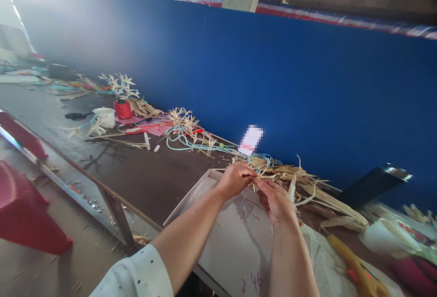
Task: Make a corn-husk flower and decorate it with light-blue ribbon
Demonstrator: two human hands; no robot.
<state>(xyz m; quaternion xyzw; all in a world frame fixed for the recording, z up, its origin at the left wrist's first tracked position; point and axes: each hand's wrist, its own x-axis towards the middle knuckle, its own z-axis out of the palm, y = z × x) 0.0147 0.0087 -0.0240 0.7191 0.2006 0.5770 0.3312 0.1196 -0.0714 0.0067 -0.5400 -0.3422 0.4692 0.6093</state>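
Note:
My left hand (237, 179) and my right hand (276, 201) meet above the far end of a shallow white tray (228, 247). Both are closed, fingertips pinched together on a thin, pale strip of dried corn husk (260, 176), mostly hidden by the fingers. Just behind and to the right of them lies a heap of dried corn husks (317, 192). Numbers are written in pink on the near part of the tray.
Along the table (136, 174) lie husk flowers (184, 119), pale blue cord (177, 140), red thread spool (123, 109), white cup (105, 117) and black scissors (78, 116). A yellow tool (357, 265) and white container (389, 238) are right; a red stool (27, 210) stands left. Blue sheeting (307, 83) rises behind.

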